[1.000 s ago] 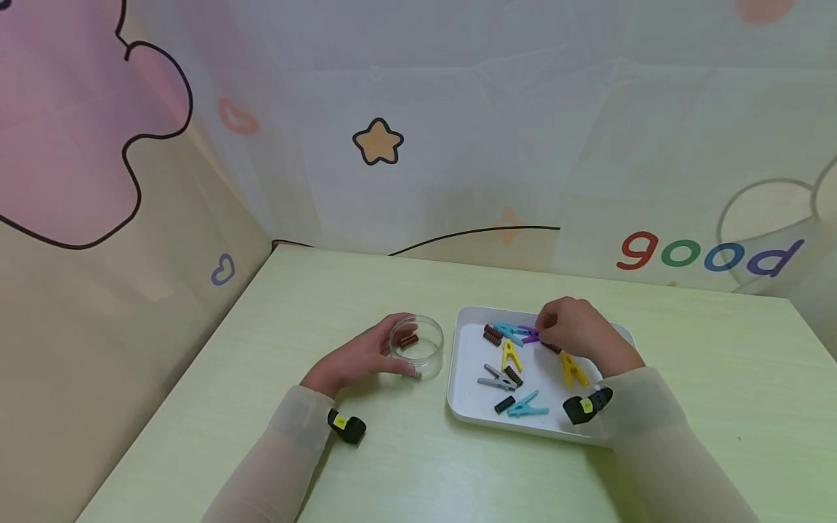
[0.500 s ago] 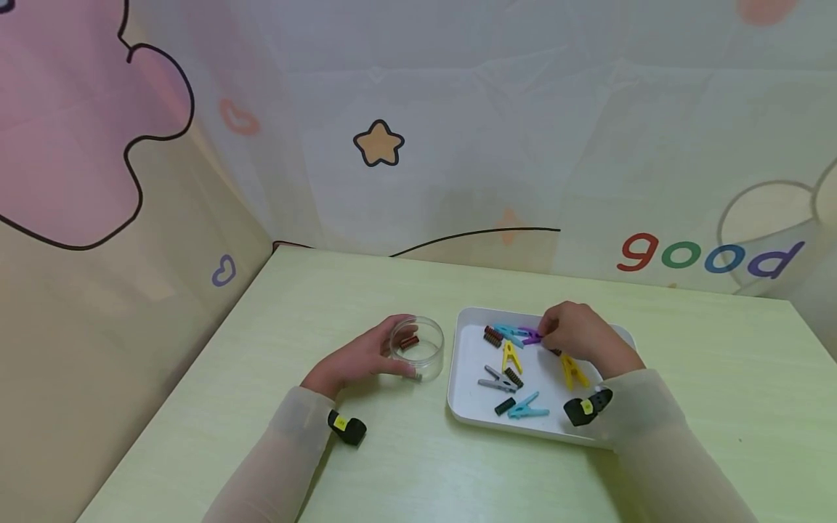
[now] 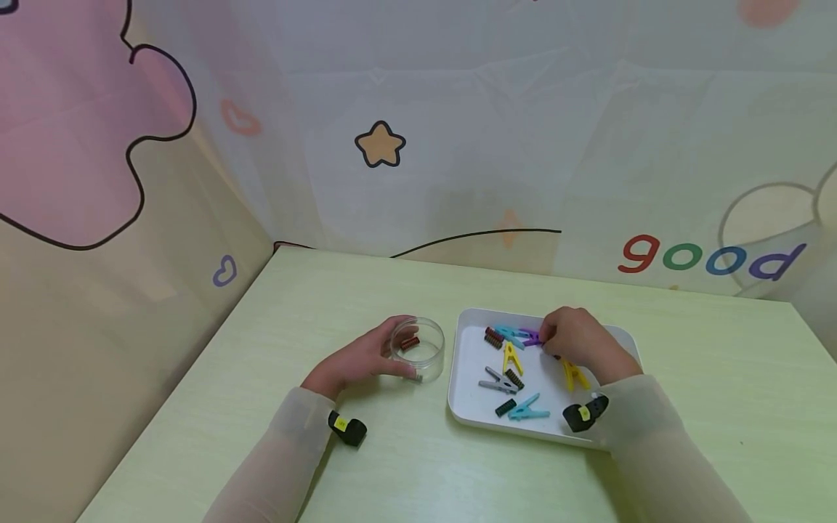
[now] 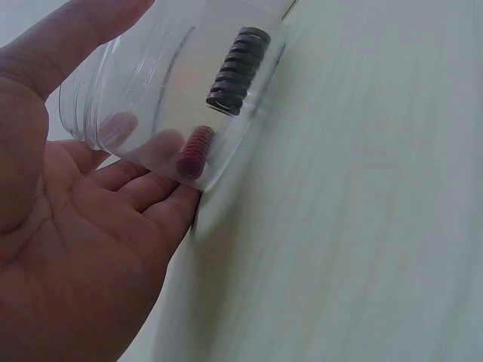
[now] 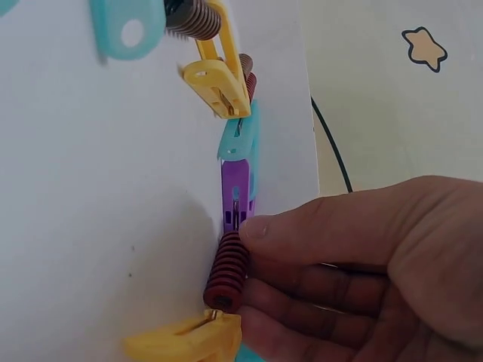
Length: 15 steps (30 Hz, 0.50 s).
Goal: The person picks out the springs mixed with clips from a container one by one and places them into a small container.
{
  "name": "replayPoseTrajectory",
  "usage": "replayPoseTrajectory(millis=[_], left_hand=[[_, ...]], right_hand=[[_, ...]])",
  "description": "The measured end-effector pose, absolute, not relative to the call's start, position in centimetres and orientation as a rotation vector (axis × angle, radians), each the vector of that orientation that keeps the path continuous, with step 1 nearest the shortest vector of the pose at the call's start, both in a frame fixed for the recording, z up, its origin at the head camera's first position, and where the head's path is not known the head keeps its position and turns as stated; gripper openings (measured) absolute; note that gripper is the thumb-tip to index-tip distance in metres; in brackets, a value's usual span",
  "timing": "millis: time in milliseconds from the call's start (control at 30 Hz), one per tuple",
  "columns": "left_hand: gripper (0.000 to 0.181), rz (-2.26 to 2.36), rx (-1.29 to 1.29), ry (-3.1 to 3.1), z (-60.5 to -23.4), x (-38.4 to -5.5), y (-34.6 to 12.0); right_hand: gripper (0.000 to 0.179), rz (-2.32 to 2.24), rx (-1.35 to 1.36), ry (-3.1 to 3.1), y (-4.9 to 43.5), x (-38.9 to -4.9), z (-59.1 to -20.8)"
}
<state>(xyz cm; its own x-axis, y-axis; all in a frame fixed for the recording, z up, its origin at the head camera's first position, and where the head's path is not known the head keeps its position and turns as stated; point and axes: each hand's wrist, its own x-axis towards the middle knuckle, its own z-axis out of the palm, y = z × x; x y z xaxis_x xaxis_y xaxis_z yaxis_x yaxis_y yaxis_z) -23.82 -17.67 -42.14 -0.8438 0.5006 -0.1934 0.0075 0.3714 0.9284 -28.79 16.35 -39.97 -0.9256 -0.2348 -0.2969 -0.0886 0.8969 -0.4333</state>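
My left hand holds a clear round jar on the table, thumb on one side and fingers on the other. Inside the jar, the left wrist view shows a dark coil spring and a smaller red spring. Over the white tray, my right hand has its fingers curled. In the right wrist view its thumb and fingers pinch a dark red spring, which lies between a purple clothespin and a yellow clothespin. From the head camera this spring is mostly hidden under the hand.
Also in the tray are a yellow clothespin, a grey clothespin, blue clothespins and several springs. The tray stands just right of the jar. A printed wall cloth rises behind the table.
The right hand has shifted very slightly toward the near side of the tray, staying by the purple clothespin. The left hand and the jar stay in place.
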Motion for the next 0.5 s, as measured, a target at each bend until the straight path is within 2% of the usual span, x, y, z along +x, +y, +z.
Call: replayPoseTrajectory(millis=[500], left_hand=[[0.082, 1.486, 0.456, 2.180, -42.25, -23.89, -17.75]], right_hand=[[0.013, -0.530, -0.263, 2.750, 16.19, -28.77, -40.78]])
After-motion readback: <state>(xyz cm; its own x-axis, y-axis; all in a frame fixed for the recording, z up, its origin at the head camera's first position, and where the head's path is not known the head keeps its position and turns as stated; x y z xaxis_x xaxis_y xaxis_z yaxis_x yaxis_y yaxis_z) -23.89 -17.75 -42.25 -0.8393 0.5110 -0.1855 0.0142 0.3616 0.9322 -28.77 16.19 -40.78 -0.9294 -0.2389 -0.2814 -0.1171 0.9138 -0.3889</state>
